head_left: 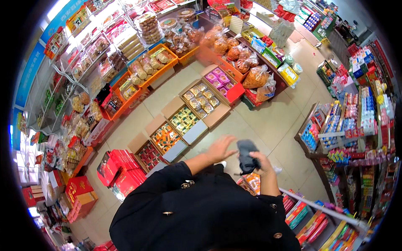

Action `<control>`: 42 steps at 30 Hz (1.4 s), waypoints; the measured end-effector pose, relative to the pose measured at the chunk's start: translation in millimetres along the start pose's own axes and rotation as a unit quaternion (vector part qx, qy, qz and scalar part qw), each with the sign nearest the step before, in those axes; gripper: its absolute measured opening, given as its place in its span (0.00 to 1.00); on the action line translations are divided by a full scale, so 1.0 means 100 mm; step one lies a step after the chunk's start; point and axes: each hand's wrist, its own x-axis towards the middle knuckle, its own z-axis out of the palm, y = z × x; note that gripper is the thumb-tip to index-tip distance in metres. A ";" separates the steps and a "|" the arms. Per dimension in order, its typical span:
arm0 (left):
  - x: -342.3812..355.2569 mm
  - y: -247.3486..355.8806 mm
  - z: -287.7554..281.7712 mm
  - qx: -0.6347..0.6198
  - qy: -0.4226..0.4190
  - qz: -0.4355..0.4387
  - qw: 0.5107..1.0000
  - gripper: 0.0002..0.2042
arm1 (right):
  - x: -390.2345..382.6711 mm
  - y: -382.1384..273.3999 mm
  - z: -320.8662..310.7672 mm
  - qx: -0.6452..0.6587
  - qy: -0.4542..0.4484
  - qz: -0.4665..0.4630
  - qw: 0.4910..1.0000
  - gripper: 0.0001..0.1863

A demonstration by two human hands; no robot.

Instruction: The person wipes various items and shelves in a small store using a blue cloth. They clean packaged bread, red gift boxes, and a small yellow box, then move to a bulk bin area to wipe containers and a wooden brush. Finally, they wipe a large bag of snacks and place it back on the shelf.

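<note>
My right hand (262, 162) is closed around a dark grey oblong object (247, 150), held upright in front of my body. Its lower end looks darker, and blur hides what kind of thing it is. Just left of it is my left hand (220, 149), its fingers apart and stretched toward the object without visibly gripping anything. Below my right hand, an orange and white package (252, 183) shows partly behind my forearm.
Open cartons on the tiled floor hold small packaged goods, among them gold-green packs (184, 120) and orange packs (165, 137). Red boxes (130, 178) stand to the left. A shelf of blue and white bottles (333, 121) is at right, and bagged snacks (255, 77) lie ahead.
</note>
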 end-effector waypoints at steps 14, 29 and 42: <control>1.10 -2.22 0.09 0.135 -0.207 -0.378 0.892 0.27 | 1.39 -1.54 -1.86 0.010 0.203 0.033 0.979 0.18; 3.43 -2.42 -0.18 0.032 -0.223 -0.374 0.900 0.25 | 2.68 -2.77 -2.43 -0.411 0.238 0.089 0.875 0.25; 4.37 -3.06 0.13 0.048 -0.158 -0.470 0.867 0.25 | 4.91 -4.09 -3.41 -0.667 0.119 0.058 0.733 0.18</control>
